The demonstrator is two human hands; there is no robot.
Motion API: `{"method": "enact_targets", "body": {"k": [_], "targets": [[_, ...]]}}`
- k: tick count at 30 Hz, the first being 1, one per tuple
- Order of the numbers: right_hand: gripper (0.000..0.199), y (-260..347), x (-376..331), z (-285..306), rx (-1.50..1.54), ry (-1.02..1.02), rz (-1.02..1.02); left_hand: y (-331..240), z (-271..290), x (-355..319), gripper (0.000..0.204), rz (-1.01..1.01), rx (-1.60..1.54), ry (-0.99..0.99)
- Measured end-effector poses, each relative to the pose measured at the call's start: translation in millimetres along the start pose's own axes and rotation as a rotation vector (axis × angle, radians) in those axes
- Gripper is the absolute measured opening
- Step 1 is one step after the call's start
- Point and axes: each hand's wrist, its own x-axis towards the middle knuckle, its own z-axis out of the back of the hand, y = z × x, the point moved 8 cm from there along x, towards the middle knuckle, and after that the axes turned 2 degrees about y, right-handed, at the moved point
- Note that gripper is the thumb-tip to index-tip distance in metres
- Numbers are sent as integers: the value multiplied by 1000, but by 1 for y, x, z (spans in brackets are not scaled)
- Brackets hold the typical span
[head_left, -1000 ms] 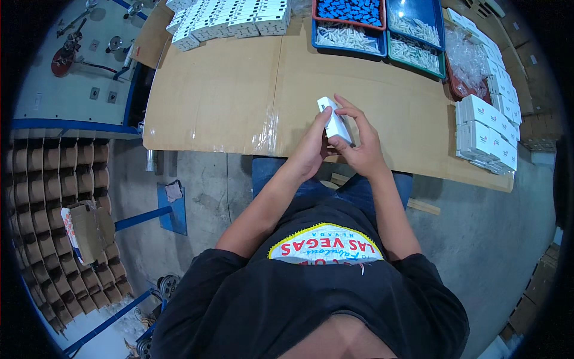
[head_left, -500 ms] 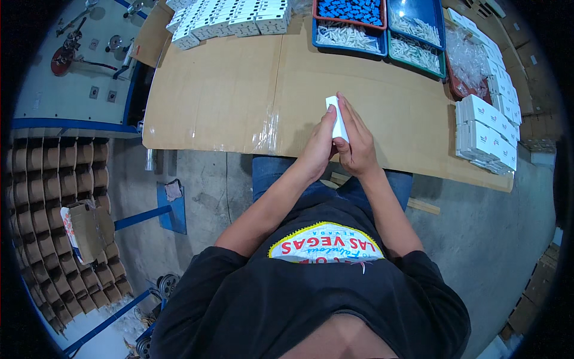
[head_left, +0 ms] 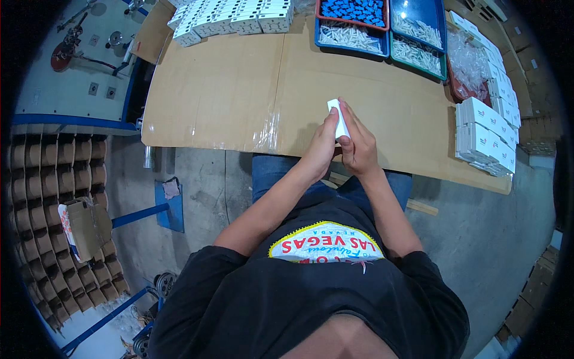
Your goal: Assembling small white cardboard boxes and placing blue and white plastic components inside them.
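Between my palms I hold a small white box [head_left: 339, 119] on edge, above the near side of the cardboard-covered table [head_left: 227, 102]. My left hand [head_left: 321, 142] presses against its left side, with the thumb along its upper edge. From the right, my right hand [head_left: 359, 145] clasps it with the fingers stretched along its side and the thumb near its lower end. My hands hide most of the box's faces.
Rows of white boxes [head_left: 233, 21] stand at the far left. Trays hold blue pieces [head_left: 353, 11] and white pieces [head_left: 350, 37] at the far right. Flat white boxes [head_left: 485, 134] are stacked near the right edge, beside clear plastic bags [head_left: 469, 63]. A divided cardboard rack [head_left: 57, 161] is at lower left.
The white box and both hands stay in nearly the same place and clasp. The whole view has shifted very slightly.
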Motion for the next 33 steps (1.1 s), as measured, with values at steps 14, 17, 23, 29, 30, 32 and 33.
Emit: {"method": "enact_targets", "body": {"k": [14, 17, 23, 29, 30, 32, 33], "targets": [[66, -38, -12, -12, 658, 82, -617, -23, 2, 1, 66, -213, 380, 144], [58, -32, -9, -13, 637, 148, -632, -16, 28, 18, 61, -261, 330, 84], [64, -17, 0, 3, 467, 275, -419, -24, 27, 6, 61, -152, 115, -26], [51, -5, 7, 8, 387, 254, -346, -13, 16, -3, 78, 111, -135, 123], [51, -5, 7, 8, 387, 252, -347, -12, 9, -4, 82, 140, -179, 203], [48, -13, 4, 11, 411, 176, -417, -14, 5, -2, 80, 126, -209, 244], [48, -16, 3, 10, 412, 176, -418, -16, 2, -2, 78, 111, -241, 284]]}}
